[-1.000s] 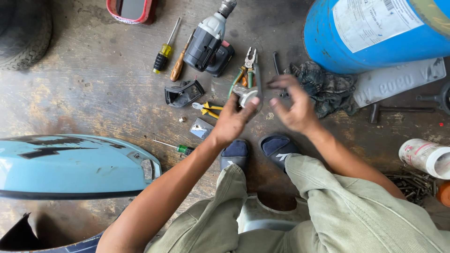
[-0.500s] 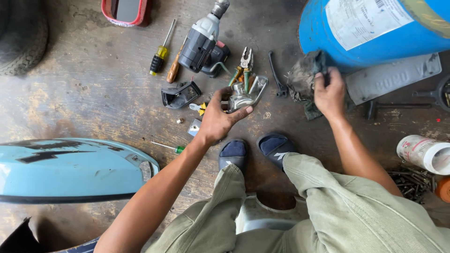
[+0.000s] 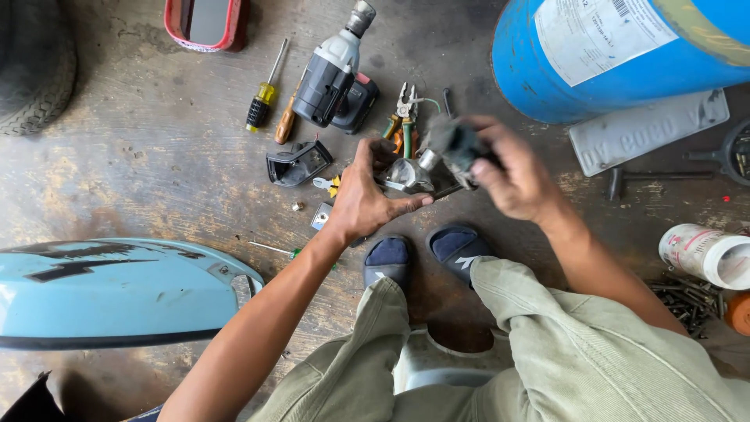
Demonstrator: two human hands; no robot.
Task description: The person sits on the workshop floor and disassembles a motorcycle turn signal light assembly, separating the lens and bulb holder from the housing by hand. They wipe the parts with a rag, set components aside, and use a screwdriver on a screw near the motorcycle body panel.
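Left hand (image 3: 367, 199) grips metal part (image 3: 408, 176) lying crosswise; right hand (image 3: 512, 176) clutches rag (image 3: 457, 144).

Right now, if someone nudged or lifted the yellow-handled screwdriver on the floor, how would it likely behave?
The yellow-handled screwdriver lies flat on the floor, apart from both hands, so it would probably roll if nudged sideways. Its thin straight shaft looks stiff, not floppy. It should lift easily and feel light next to the bulky cordless driver beside it.

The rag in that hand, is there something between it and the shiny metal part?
Nothing visible stands between them. The right hand holds the dark rag right against the metal part, which the left hand grips from below.
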